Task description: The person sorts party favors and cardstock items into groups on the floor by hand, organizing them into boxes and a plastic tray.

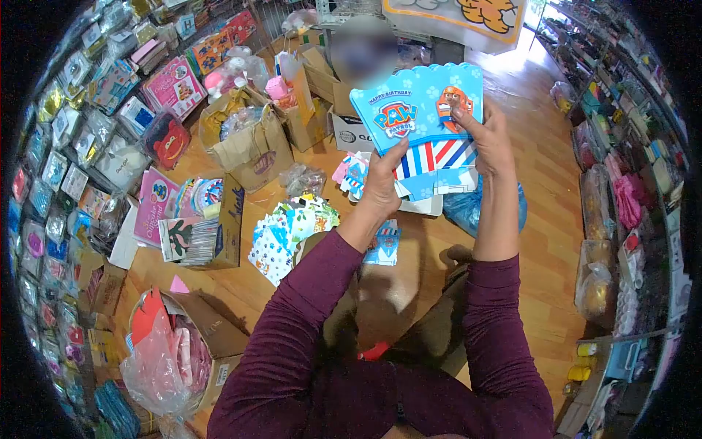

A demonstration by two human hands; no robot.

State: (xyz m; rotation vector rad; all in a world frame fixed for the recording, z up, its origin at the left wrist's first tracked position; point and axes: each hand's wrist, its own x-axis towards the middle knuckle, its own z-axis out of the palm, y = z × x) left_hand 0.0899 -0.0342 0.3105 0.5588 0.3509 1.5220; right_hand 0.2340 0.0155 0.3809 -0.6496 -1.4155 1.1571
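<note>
Both hands hold up light-blue flattened Paw Patrol popcorn boxes (425, 91) with scalloped tops and striped lower parts; how many are stacked cannot be told. My left hand (384, 179) grips the lower left edge, thumb on the front. My right hand (488, 143) is closed on the right edge, its thumb over the printed orange-capped dog. Below them, partly hidden, is a white box (431, 208). A small blue printed card pack (383, 245) lies on the floor under my left wrist. Patterned paper pieces (274, 238) are spread beside my left forearm.
A blue plastic bag (508, 212) lies right of the white box. Cardboard boxes (256, 157) with party goods stand at the left, and another carton (212, 322) holds pink and red items. Packed shelves (599, 197) line both sides. Someone's blurred head is ahead.
</note>
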